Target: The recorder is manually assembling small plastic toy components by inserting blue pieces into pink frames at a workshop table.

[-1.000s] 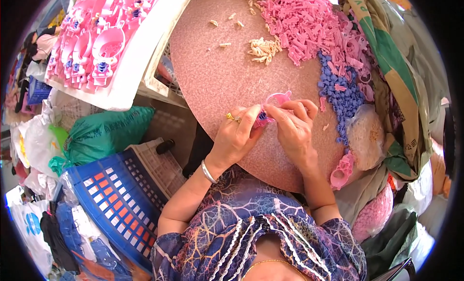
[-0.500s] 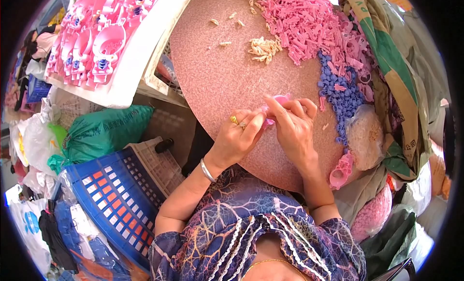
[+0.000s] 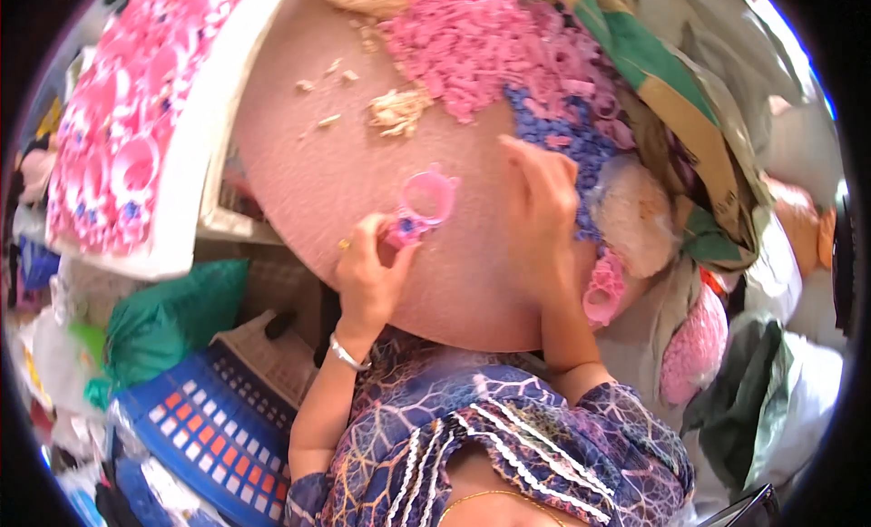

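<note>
My left hand [image 3: 370, 271] pinches a pink plastic part with a round ring [image 3: 427, 197] by its lower end. A small blue piece [image 3: 406, 225] sits in that end, just beyond my fingertips. My right hand [image 3: 543, 190] is over the right side of the round table [image 3: 454, 296], apart from the pink part and beside a pile of small blue plastic pieces [image 3: 590, 169]. Its fingers look bent but are smeared by motion, and whatever may be between them is hidden.
Behind lies a heap of small pink pieces [image 3: 467, 42], with cream pieces [image 3: 399, 112] nearer. At right are a clear plastic bag [image 3: 635, 214] and another pink part [image 3: 602, 291]. A white tray [image 3: 181, 223] of pink ringed parts stands left, above a blue basket [image 3: 204, 418].
My hands have parted. The left has moved left with the pink part, while the right has let go of it and is near the blue pile. The whole view has shifted.
</note>
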A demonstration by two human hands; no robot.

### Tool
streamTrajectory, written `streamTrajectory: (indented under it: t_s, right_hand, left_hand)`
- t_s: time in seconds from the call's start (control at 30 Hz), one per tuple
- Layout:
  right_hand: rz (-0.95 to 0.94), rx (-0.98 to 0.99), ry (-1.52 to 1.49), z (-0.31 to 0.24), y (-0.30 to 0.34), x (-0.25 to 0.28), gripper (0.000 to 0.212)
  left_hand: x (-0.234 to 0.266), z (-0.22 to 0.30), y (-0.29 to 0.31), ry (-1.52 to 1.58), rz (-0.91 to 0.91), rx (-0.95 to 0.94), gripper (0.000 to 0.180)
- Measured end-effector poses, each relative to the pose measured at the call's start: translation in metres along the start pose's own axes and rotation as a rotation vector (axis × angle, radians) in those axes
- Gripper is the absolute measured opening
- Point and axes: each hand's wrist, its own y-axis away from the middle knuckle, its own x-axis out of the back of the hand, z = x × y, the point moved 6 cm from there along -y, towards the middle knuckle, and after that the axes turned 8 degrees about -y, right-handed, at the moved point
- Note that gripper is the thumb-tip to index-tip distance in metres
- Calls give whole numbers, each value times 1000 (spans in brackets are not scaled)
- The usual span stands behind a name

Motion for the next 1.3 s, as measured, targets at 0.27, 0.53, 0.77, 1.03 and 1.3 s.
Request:
streamTrajectory:
  t_s: [0.27, 0.53, 0.77, 1.03, 1.3]
  right_hand:
    - [-566, -1011, -6, 105, 45, 67, 31]
    - [-665, -558, 181, 104, 52, 20, 26]
    - [-341, -390, -330, 34, 18, -3, 18]
    - [-353, -542, -712, 8, 31, -36, 24]
    - [-437, -466, -694, 8, 31, -36, 25]
  left_hand:
    - [-1, 4, -8, -51, -24, -24, 53]
    - [-1, 1, -5, -49, -33, 17, 51]
    - [-6, 2, -6, -64, -18, -48, 52]
    - [-2, 0, -6, -48, -34, -31, 54]
    - [-2, 2, -6, -25, -22, -49, 54]
